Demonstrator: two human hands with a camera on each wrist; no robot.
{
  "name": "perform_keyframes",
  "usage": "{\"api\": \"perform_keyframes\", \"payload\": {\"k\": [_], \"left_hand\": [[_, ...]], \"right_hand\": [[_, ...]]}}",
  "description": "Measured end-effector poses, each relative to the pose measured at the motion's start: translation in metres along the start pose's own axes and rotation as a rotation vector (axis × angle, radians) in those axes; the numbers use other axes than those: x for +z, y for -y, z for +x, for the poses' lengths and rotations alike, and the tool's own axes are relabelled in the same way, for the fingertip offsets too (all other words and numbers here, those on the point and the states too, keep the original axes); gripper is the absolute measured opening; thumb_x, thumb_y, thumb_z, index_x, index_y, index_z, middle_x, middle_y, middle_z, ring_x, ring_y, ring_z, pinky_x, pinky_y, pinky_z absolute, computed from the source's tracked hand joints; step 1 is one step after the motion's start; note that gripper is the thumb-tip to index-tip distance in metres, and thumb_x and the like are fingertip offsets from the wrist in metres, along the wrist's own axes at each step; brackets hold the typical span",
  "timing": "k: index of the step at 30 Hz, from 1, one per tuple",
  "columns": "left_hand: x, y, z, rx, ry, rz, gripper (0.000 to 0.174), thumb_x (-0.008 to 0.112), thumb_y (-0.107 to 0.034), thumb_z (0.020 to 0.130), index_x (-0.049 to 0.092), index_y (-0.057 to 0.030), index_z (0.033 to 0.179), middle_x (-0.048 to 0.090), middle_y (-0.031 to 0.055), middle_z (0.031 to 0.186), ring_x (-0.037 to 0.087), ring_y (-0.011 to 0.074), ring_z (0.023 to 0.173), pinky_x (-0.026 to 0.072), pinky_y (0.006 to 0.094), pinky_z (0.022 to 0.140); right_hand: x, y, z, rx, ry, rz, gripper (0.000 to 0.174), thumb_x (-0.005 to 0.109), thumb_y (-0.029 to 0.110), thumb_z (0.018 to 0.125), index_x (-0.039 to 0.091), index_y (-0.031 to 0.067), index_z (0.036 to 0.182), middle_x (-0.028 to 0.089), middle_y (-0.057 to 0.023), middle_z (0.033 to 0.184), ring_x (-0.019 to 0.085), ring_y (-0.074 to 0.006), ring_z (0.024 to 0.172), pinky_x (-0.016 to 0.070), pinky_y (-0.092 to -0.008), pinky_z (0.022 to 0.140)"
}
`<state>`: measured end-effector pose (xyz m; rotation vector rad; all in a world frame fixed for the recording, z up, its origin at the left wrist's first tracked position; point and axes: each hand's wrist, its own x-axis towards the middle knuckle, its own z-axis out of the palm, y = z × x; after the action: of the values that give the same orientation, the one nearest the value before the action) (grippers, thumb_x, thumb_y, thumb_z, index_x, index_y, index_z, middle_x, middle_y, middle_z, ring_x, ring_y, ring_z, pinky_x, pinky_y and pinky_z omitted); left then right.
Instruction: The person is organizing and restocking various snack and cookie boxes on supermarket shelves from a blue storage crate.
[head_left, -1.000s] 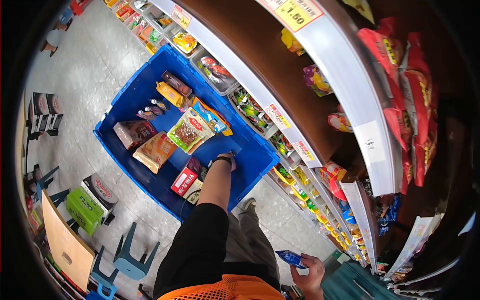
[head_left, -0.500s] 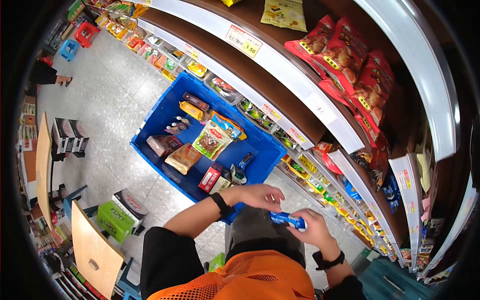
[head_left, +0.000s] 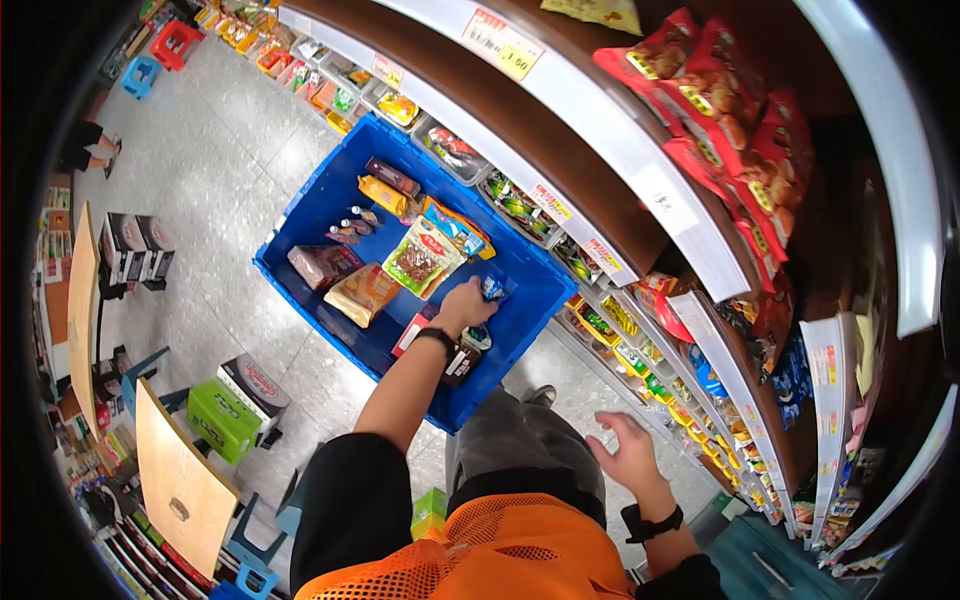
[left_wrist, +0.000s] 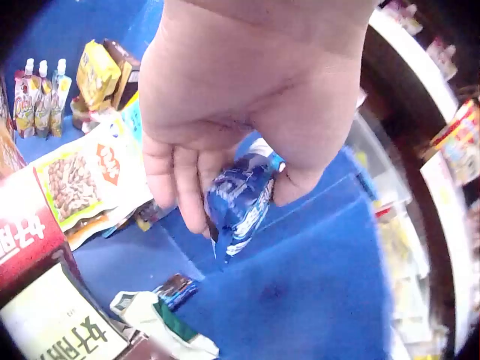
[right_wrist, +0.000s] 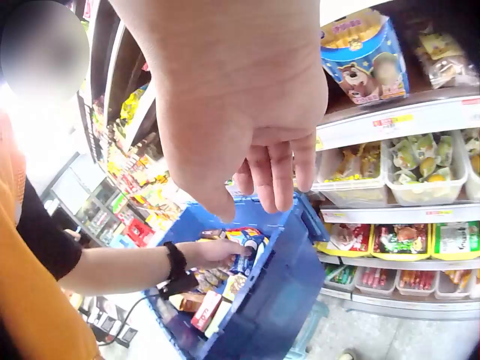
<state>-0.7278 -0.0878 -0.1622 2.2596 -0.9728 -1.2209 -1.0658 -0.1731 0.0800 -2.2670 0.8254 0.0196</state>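
My left hand (head_left: 466, 305) reaches down inside a blue plastic crate (head_left: 530, 305) and pinches a small blue snack packet (left_wrist: 241, 201) between thumb and fingers. Below that hand, in the left wrist view, a small dark-and-blue packet (left_wrist: 177, 291) lies on the crate floor beside a white-and-green package (left_wrist: 166, 324). A red and cream box (left_wrist: 56, 315) stands nearby. Around it are a nut-picture bag (head_left: 424, 258), a tan bag (head_left: 360, 294), a yellow pack (head_left: 382, 196) and several small spouted pouches (head_left: 352, 226). My right hand (head_left: 628, 450) hangs outside the crate with loose fingers, holding nothing.
Store shelves (head_left: 600, 130) run along the crate's right side, with red snack bags (head_left: 720, 120) up high and bins of packets lower down. To the left are a wooden table (head_left: 180, 480), a green carton (head_left: 222, 418) and stools. Another person's leg (head_left: 100, 155) shows far back.
The blue packet was in my right hand, then both hands came together at it in front of me. Now my left hand has carried it into the crate, and my right hand is without it.
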Motion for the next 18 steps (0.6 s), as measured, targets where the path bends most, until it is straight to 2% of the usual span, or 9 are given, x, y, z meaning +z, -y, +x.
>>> {"api": "perform_keyframes", "payload": {"k": [4,6,9,10,11,14,15,17,18], "left_hand": [[0.054,0.021,0.056,-0.165,-0.015,0.094,0.05,0.073,-0.037,0.086,0.062,-0.0008,0.119,0.074,0.024,0.114,0.071,0.0386,0.111,0.0574,0.0473,0.094],[0.093,0.033,0.084,-0.281,0.025,0.198,0.038,0.062,-0.027,0.097,0.063,-0.0015,0.125,0.073,0.0206,0.121,0.071,0.0338,0.115,0.0581,0.0443,0.097],[0.117,0.022,0.103,-0.32,0.114,0.199,0.035,0.052,-0.018,0.104,0.062,-0.0023,0.132,0.073,0.0178,0.127,0.07,0.0324,0.12,0.0581,0.041,0.099],[0.131,0.024,0.11,-0.345,0.127,0.156,0.038,0.047,-0.018,0.106,0.061,-0.0041,0.138,0.069,0.0169,0.135,0.067,0.0352,0.125,0.0569,0.047,0.102],[0.15,0.031,0.121,-0.341,0.131,0.145,0.038,0.047,-0.018,0.106,0.061,-0.0041,0.138,0.069,0.0169,0.135,0.067,0.0352,0.125,0.0569,0.047,0.102],[0.179,0.038,0.127,-0.46,0.118,0.064,0.042,0.045,-0.023,0.108,0.056,-0.0092,0.146,0.059,0.0164,0.149,0.062,0.0379,0.133,0.0518,0.0627,0.104],[0.182,0.037,0.128,-0.455,0.117,0.062,0.042,0.045,-0.023,0.108,0.056,-0.0092,0.146,0.059,0.0164,0.149,0.062,0.0379,0.133,0.0518,0.0627,0.104],[0.168,0.029,0.122,-0.605,0.075,0.028,0.043,0.057,-0.017,0.1,0.06,-0.0062,0.142,0.064,0.0179,0.143,0.062,0.0303,0.133,0.0512,0.0412,0.11],[0.176,0.043,0.131,-0.553,0.17,0.087,0.046,0.057,-0.019,0.099,0.058,-0.0074,0.144,0.063,0.0166,0.145,0.062,0.0309,0.134,0.0509,0.0422,0.11]], "right_hand": [[0.005,-0.012,-0.031,0.024,0.11,-0.091,0.032,0.081,0.014,0.084,0.069,0.0063,0.112,0.073,-0.0136,0.103,0.072,-0.0332,0.089,0.0586,-0.0418,0.077],[0.006,-0.012,-0.044,0.068,0.117,-0.084,0.031,0.081,0.013,0.083,0.07,0.0063,0.11,0.073,-0.0129,0.101,0.072,-0.033,0.088,0.0585,-0.0413,0.076],[0.001,-0.02,-0.062,0.153,0.126,-0.111,0.032,0.083,0.013,0.081,0.07,0.006,0.11,0.073,-0.0125,0.099,0.072,-0.0301,0.085,0.0587,-0.0403,0.074],[-0.002,-0.021,-0.067,0.167,0.122,-0.122,0.032,0.083,0.012,0.081,0.07,0.0058,0.11,0.073,-0.0125,0.099,0.072,-0.0299,0.084,0.0587,-0.0404,0.074],[-0.004,-0.023,-0.07,0.176,0.117,-0.132,0.032,0.083,0.012,0.081,0.07,0.0056,0.109,0.073,-0.0126,0.098,0.072,-0.0298,0.084,0.0587,-0.0405,0.074],[-0.01,-0.027,-0.079,0.204,0.092,-0.151,0.031,0.083,0.012,0.082,0.07,0.0056,0.109,0.073,-0.0129,0.097,0.072,-0.0295,0.084,0.0586,-0.0405,0.074],[-0.012,-0.028,-0.081,0.204,0.088,-0.155,0.031,0.083,0.012,0.082,0.07,0.0056,0.109,0.073,-0.0129,0.097,0.072,-0.0295,0.084,0.0586,-0.0405,0.074],[-0.012,-0.03,-0.085,0.225,0.079,-0.143,0.029,0.083,0.012,0.082,0.07,0.0054,0.108,0.073,-0.013,0.096,0.072,-0.0299,0.084,0.0585,-0.0405,0.074],[-0.012,-0.031,-0.085,0.227,0.071,-0.142,0.029,0.083,0.012,0.082,0.07,0.0054,0.108,0.073,-0.013,0.096,0.072,-0.0299,0.084,0.0585,-0.0405,0.074]]}}
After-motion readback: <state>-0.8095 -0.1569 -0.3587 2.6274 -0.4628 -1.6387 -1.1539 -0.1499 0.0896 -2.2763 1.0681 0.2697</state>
